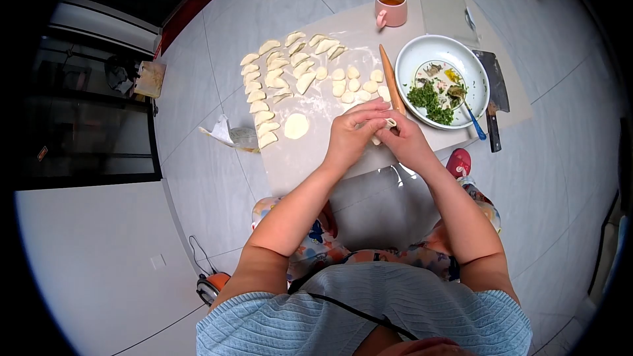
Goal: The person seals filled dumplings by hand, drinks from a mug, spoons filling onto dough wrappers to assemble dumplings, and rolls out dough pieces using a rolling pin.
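My left hand (351, 133) and my right hand (407, 141) meet over the near part of the table, fingers closed around a dumpling (391, 122). Only a pale folded edge of it shows between the fingertips. Just beyond my hands lies a wooden rolling pin (389, 76). Several small flattened dough pieces (354, 84) are spread to its left. One rolled-out round wrapper (297, 126) rests flat, left of my hands. Folded dumplings (277, 72) stand in rows at the table's left side. Right of the rolling pin is a white bowl (483, 79) with chopped green filling (430, 98) and a blue-handled spoon (472, 115).
A cleaver (493, 92) lies partly behind the bowl, its black handle near the right edge. At the back are a pink mug (391, 8) of brownish liquid and a clear lid (450, 14). Flour dusts the table (316, 151). A torn plastic bag (234, 134) hangs by the left edge.
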The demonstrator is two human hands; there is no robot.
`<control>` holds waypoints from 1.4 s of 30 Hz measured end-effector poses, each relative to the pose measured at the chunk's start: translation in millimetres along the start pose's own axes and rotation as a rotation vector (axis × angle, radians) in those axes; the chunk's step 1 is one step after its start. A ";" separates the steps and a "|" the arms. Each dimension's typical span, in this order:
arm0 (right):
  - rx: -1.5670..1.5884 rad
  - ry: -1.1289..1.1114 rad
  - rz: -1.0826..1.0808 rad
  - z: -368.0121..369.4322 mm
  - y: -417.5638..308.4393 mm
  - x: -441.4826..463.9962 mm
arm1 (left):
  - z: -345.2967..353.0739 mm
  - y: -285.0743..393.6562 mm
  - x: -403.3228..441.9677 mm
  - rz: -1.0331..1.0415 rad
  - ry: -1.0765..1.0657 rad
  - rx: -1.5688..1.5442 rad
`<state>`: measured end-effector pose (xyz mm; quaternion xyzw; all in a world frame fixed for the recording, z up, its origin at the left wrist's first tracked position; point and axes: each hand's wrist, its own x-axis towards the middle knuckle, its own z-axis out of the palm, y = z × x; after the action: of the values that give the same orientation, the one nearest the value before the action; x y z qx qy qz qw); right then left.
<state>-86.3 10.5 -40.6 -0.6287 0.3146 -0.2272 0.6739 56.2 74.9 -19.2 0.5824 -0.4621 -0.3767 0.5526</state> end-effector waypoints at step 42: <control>0.172 -0.034 0.136 -8.1 4.0 0.8 | -2.8 -13.3 7.6 -0.661 -0.098 -0.382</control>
<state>-91.8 4.6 -44.8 -0.5496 0.3244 -0.1963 0.7444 62.7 68.0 -31.6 0.5679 -0.1967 -0.6412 0.4771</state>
